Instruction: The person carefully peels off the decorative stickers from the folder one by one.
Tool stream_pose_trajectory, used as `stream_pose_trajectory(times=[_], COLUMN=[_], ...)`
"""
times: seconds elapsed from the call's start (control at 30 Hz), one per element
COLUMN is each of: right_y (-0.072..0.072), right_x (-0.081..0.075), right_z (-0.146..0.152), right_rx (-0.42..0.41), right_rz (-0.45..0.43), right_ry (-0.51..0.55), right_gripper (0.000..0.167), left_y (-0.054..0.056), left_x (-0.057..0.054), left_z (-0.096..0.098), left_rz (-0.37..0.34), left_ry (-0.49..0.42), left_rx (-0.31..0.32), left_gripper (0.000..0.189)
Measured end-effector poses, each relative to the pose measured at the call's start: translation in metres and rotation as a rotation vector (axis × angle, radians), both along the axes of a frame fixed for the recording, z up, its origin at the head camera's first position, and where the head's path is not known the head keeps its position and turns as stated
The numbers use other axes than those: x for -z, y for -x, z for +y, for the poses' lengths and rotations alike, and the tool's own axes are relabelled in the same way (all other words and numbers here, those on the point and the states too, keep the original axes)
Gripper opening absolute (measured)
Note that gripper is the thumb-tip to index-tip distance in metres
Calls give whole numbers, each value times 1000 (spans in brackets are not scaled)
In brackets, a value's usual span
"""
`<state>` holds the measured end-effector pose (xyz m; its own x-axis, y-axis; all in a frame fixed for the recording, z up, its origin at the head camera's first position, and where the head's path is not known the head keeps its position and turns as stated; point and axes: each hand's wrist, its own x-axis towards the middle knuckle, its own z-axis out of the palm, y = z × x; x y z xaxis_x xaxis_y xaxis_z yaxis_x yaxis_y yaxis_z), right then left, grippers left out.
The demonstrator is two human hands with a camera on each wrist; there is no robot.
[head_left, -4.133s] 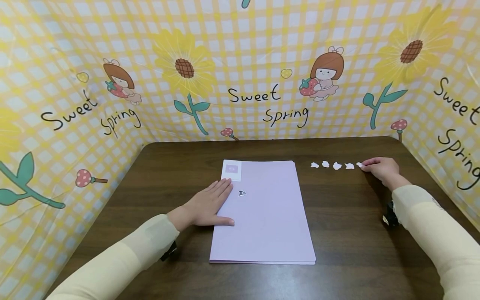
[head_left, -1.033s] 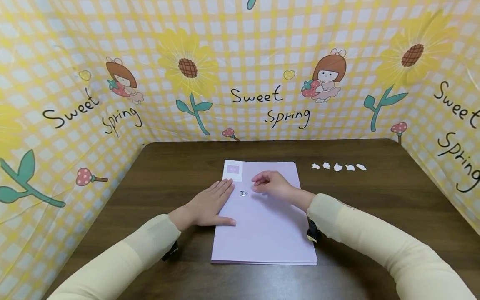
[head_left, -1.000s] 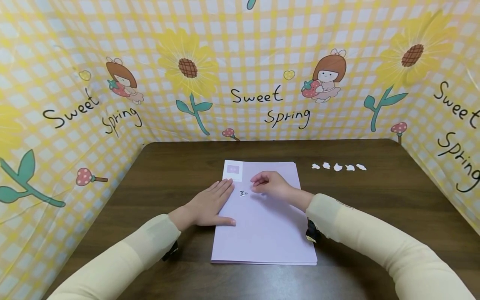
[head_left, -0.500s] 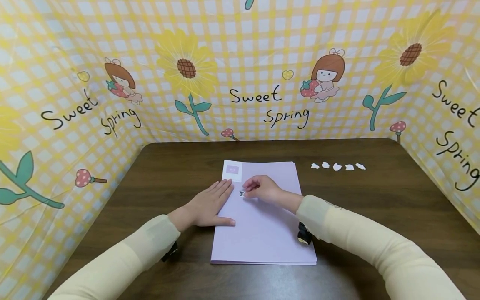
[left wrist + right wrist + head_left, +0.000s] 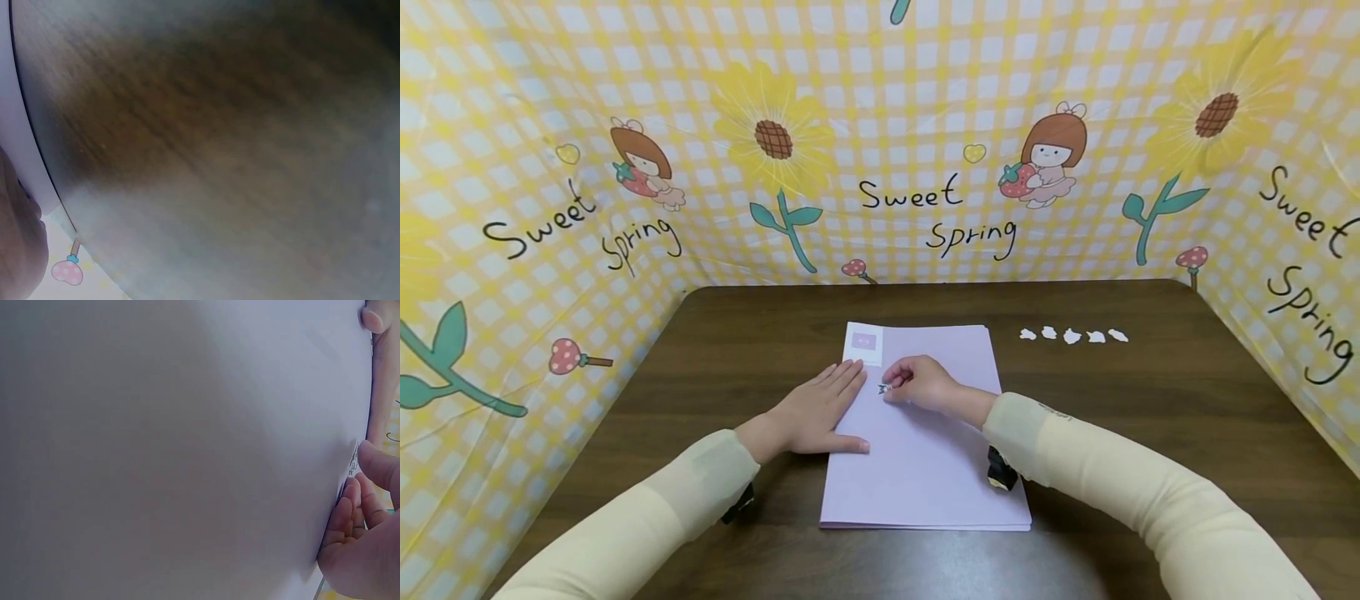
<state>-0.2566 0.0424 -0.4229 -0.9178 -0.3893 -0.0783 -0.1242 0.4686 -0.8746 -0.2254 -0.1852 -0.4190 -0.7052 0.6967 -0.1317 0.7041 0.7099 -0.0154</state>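
Note:
A lilac paper stack (image 5: 928, 467) lies on the dark wooden table, with a white label (image 5: 865, 357) bearing a purple square at its upper left corner. My left hand (image 5: 812, 412) rests flat across the stack's left edge, fingers straight and thumb spread. Just right of those fingers is a small sticker (image 5: 882, 389) with a black-and-white drawing. My right hand (image 5: 925, 383) pinches it between thumb and forefinger, which cover its right part. The right wrist view shows the sticker (image 5: 354, 464) between the thumb and curled fingers, close over the paper.
Several small white paper cut-outs (image 5: 1072, 336) lie in a row on the table (image 5: 1105, 392), right of the stack. A yellow checked cloth (image 5: 917, 108) with printed flowers and figures hangs behind and at both sides. A black band (image 5: 1002, 471) sits under the right sleeve.
My right hand has left the rightmost white cut-out, crossed left over the lilac stack and taken hold of the sticker. My left hand has stayed in place.

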Motion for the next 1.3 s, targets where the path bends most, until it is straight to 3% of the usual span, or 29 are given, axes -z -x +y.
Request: stream_pose_trajectory(times=[0.8,1.3], right_y=[-1,-2], right_x=[0,-5], right_z=[-6,-2], right_rx=[10,23], right_rz=[51,41], right_ry=[-99,-88], right_gripper=[12,7], left_y=[1,2], left_x=[5,4], left_z=[-3,-2], left_rz=[15,27], left_ry=[9,15], left_rx=[-4,10], left_gripper=[113,113])
